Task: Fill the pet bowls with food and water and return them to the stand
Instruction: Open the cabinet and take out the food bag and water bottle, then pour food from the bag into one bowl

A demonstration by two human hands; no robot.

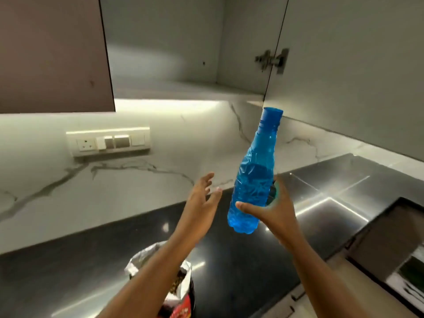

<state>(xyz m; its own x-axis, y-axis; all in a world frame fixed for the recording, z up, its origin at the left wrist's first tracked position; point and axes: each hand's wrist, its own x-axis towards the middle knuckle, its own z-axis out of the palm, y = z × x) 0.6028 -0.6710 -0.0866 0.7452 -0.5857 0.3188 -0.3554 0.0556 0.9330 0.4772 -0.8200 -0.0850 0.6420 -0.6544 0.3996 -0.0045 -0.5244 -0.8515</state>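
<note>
A blue translucent plastic water bottle (255, 173) with a blue cap is held upright and slightly tilted above the dark countertop (80, 271), partly filled with water. My right hand (273, 210) grips its lower part, thumb across the front. To the left of the bottle my left hand (202, 198) is raised with fingers spread, holding nothing and not touching the bottle. An open bag of pet food (181, 288), black and red with a silver lining, stands on the counter under my left forearm. No pet bowls or stand are in view.
An open upper cabinet (183, 65) with a bare shelf is straight ahead, its door (355, 65) swung out on the right above the bottle. A switch and socket panel (107, 141) sits on the marble backsplash. A sink (390, 244) is at the right.
</note>
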